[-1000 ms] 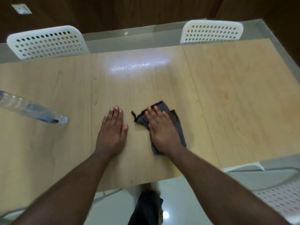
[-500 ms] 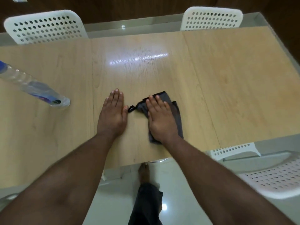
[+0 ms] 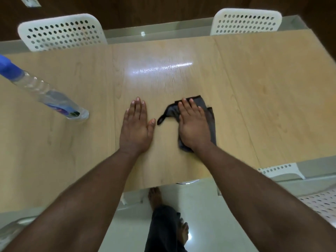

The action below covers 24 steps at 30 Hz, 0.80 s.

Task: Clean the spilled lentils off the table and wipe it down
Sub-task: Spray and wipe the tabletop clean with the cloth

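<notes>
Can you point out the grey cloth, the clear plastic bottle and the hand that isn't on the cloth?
Dark grey folded cloth (image 3: 210, 113): head view, its bare right edge.
Clear plastic bottle with blue cap (image 3: 54, 97): head view, mid-body.
Left hand (image 3: 136, 128): head view, back of hand, flat on table.

- A dark wooden wall (image 3: 163, 10) is seen along the top, beyond the far edge of the table (image 3: 263, 84).
- A pale glossy floor (image 3: 131, 224) is seen below the table's near edge, with small light spots reflected in it.
- Two white perforated chairs are placed at the far side, one to the left (image 3: 61, 33) and one to the right (image 3: 246, 20).
- Another white perforated chair (image 3: 320, 202) is seen at the near right.
- A bright streak of light (image 3: 161, 68) is reflected on the wood-grain tabletop.
</notes>
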Tool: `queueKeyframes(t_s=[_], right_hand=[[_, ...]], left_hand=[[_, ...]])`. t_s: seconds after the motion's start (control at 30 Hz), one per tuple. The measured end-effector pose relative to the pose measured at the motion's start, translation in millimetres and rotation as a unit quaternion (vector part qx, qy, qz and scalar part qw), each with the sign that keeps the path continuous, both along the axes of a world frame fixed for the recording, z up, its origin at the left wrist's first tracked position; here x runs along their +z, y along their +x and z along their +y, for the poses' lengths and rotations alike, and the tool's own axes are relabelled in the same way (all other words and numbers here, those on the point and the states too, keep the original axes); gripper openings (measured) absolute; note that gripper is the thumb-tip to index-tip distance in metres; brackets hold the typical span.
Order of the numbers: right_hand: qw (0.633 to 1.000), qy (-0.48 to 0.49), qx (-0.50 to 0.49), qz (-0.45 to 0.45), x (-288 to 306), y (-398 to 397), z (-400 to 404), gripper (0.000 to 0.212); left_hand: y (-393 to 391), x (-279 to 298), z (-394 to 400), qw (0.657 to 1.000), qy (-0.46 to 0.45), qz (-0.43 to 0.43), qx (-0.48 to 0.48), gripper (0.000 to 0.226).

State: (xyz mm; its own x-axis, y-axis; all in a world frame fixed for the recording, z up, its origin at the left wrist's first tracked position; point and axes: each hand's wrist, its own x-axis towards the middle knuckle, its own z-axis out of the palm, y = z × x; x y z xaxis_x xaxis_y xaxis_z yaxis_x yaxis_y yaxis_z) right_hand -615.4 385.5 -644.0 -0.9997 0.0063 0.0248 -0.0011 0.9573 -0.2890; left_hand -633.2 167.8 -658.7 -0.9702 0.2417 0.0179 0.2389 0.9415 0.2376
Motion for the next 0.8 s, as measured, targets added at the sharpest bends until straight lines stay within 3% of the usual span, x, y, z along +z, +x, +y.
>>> queueKeyframes(t_s=[0.13,0.27,0.4,0.6,0.8], right_hand=[[0.998,0.004,0.068,-0.018,-2.0,-5.3,-44.7,0.059],[0.989,0.006,0.146,-0.030,3.0,23.5,-23.6,0.058],[0.995,0.021,0.091,-0.018,1.3,-4.9,-6.8,0.054],[0.999,0.017,0.016,-0.024,6.0,-140.0,-33.5,0.056],[0.988,0.027,0.148,-0.042,6.3,-110.7,-37.3,0.056]], left_hand=[[-6.2,2.2,-4.0,0.998,0.056,-0.016,0.017,0.071],[-45.6,18.8,-8.5,0.998,0.057,-0.015,0.030,0.072],[-103.8,17.5,-16.9,0.999,0.037,-0.023,0.004,0.070],[-169.6,13.2,-27.7,1.000,0.001,-0.025,0.002,0.070],[-169.3,12.8,-30.5,1.000,-0.005,-0.021,-0.003,0.072]])
